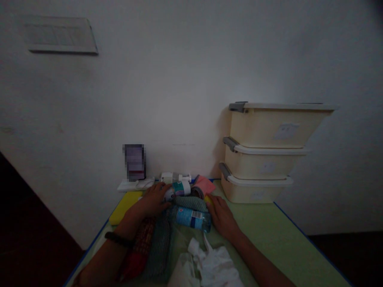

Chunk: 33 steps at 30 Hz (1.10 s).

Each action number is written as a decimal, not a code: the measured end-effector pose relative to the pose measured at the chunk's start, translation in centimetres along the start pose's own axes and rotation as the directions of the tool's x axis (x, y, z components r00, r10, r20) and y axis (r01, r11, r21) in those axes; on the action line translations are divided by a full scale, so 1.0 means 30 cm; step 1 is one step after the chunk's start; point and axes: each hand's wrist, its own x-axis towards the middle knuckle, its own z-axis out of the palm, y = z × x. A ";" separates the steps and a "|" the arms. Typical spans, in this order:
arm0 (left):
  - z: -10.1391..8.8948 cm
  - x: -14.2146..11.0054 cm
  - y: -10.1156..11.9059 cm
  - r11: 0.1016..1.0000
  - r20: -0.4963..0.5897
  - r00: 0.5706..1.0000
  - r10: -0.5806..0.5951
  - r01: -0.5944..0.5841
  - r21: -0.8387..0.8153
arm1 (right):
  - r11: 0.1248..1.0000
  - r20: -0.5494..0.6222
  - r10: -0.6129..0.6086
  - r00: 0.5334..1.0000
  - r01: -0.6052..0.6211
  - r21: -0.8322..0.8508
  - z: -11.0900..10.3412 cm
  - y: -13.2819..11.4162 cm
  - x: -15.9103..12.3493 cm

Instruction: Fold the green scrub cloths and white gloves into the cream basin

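"Pale wall (179,79) stood at the back, and a green table (299,239) with a blue edge was in front. What lay on it?"

"A blue bottle (193,218) lay on its side in a pile of things. I found all the rest from that bottle."

"Where was the left hand (154,199)?"

"Left of the blue bottle and a bit behind it. Its fingers were bent and reached to a white bottle (181,188) with a green label. I could not tell if they gripped it."

"And the right hand (222,213)?"

"Just right of the blue bottle, apart from the left hand. Its fingers were on a small yellow thing (208,200). They hid most of it, so I could not tell if they squeezed."

"What else was near?"

"A gray-green knitted cloth (191,203) lay just behind the blue bottle. A pink cloth (205,184) was behind it too, more to the right. A crumpled white cloth (220,265) was in front of it."

"Anything farther off?"

"Three cream bins (266,159) with gray clips stood in a stack, right of the blue bottle and farther back. A flat yellow thing (124,209) lay well to its left."
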 end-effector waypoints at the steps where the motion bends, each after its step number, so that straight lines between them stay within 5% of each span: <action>1: 0.000 0.001 0.000 1.000 -0.001 1.000 0.000 0.000 -0.001 | 1.000 -0.006 0.000 1.000 0.000 0.006 -0.001 -0.001 0.000; 12: 0.004 -0.003 -0.001 0.999 -0.078 0.997 0.017 -0.021 -0.043 | 0.996 -0.152 -0.005 0.988 0.018 0.088 -0.020 -0.006 0.005; 17: -0.034 0.007 0.036 0.998 -0.280 0.960 0.022 -0.036 -0.046 | 0.987 -0.204 -0.062 0.977 0.090 0.133 -0.086 -0.014 0.031; 24: -0.102 -0.002 0.116 0.967 -0.367 0.917 0.155 -0.216 -0.132 | 0.975 -0.271 -0.086 0.959 0.137 0.174 -0.256 -0.071 0.043; 33: -0.190 0.055 0.260 0.819 -0.416 0.894 0.164 -0.359 -0.448 | 0.968 -0.397 -0.022 0.918 0.119 0.222 -0.574 -0.097 0.107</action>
